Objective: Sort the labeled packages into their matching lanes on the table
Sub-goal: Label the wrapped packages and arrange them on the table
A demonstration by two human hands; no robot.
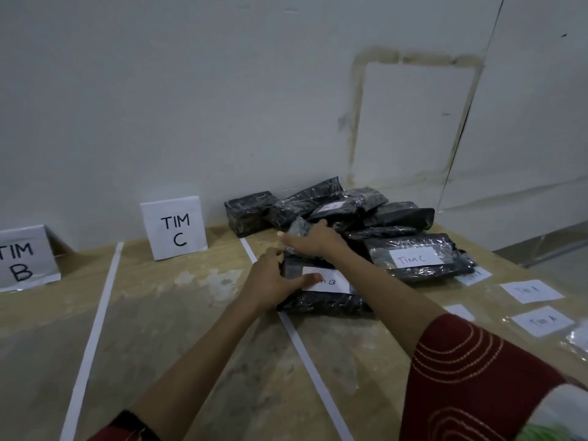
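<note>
Both hands are on packages. The left hand grips the Tim B package by its left end, with the thumb lying on the white label. The right hand, at 1 o'clock from the left one, curls around a small package.

The Tim B package lies flat on the table, its near left corner over a tape strip. A pile of dark wrapped packages crowds it from 12 to 2 o'clock. The Tim C package sits just beside it at 2 o'clock. Loose paper labels lie at 3 o'clock. Across the strip at 10 o'clock stands the TIM C sign. Past a second strip, at 9 o'clock, stands the TIM B sign.
</note>
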